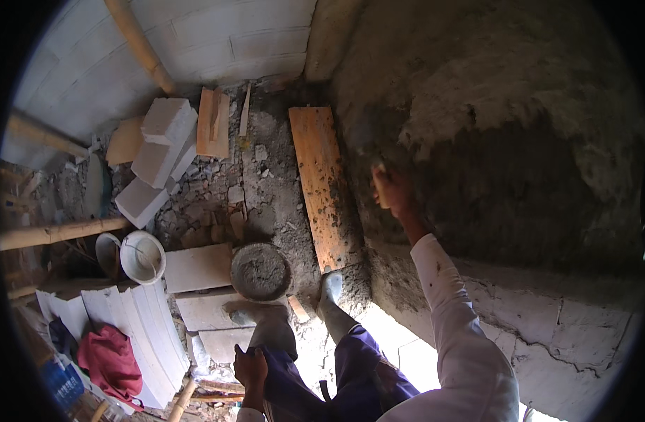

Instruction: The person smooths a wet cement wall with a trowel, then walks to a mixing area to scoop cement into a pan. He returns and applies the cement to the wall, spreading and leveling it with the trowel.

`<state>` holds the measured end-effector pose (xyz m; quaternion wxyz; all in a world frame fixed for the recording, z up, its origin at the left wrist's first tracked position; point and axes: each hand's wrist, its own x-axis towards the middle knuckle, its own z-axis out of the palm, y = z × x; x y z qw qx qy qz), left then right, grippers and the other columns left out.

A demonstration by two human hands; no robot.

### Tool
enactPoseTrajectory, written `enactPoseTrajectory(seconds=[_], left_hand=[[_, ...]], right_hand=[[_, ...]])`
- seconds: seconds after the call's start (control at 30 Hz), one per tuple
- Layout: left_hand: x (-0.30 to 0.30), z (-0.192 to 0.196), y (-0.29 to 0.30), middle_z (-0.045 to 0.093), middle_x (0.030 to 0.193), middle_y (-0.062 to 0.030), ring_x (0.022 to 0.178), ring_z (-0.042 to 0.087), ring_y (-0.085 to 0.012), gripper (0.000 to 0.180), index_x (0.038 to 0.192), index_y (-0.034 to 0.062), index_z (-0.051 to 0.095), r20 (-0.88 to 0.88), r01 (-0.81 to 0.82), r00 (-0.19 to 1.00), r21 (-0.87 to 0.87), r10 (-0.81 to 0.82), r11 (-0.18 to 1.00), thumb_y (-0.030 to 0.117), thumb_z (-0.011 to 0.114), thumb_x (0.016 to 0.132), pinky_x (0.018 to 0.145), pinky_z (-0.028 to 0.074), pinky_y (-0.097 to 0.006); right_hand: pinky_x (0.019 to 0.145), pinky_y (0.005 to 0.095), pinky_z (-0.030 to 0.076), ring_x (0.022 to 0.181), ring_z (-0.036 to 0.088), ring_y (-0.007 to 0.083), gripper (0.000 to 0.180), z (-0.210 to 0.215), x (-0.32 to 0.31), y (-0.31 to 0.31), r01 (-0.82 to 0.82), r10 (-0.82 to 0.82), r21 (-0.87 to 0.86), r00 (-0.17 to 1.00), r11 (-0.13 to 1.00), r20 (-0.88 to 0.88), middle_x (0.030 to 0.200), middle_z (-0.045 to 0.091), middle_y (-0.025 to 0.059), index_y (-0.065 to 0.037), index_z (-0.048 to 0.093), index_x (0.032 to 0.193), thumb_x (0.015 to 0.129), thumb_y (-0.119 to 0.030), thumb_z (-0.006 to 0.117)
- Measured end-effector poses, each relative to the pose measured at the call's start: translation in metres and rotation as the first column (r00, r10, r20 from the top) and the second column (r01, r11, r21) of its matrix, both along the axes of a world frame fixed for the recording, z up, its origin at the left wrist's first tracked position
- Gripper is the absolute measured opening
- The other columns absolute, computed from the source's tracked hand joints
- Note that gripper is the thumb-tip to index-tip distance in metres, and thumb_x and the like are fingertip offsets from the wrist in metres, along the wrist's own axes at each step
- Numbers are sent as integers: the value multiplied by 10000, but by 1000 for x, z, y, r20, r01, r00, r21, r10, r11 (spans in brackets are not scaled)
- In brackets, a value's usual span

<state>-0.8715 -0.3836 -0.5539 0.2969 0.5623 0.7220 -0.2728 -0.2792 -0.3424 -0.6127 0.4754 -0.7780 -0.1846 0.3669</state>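
Observation:
My right hand (395,191) reaches out to the wall on the right, its fingers closed round what looks like the handle of a trowel (366,137). The blade is dim and blurred against the wall. Wet, dark mortar (505,190) covers the middle of that wall, with a paler rough coat above it. Beside my left thigh, my left hand (250,367) is curled closed; whatever it may hold is hidden. A round basin (260,272) of grey mortar sits on pale blocks in front of my left boot (248,314).
A mortar-spotted wooden plank (322,186) lies along the wall's foot. Pale blocks (157,151) are stacked among rubble at the left, near a white bucket (142,257) and bamboo poles (62,233). A red cloth (111,362) lies on pale blocks at the lower left.

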Motion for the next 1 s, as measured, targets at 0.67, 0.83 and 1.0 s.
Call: enactPoseTrajectory(seconds=[0.67,0.83,1.0], left_hand=[[-2,1,-49,573,1396,-209,1246,561,-422,753,1499,51,399,24,-214,975,-130,219,968,391,658,880,1032,449,-543],[-4,1,-49,589,1368,-213,1240,564,-420,760,1493,35,405,36,-204,977,-116,209,972,397,668,878,1025,454,-538],[0,-2,-46,597,1350,-226,1244,564,-421,765,1492,23,404,20,-230,972,-129,234,965,410,659,883,1027,455,-531]], right_hand=[[741,484,584,891,704,385,316,-224,-378,-25,-602,832,-622,534,501,153,1029,694,223,-78,578,1204,956,-275,583],[724,482,561,883,707,402,391,-218,-375,-62,-589,657,-358,747,725,101,890,698,228,-22,572,1124,912,-332,681],[688,448,540,791,696,380,412,-185,-348,-100,-641,701,-320,704,698,116,805,677,207,11,558,1028,947,-378,670]])
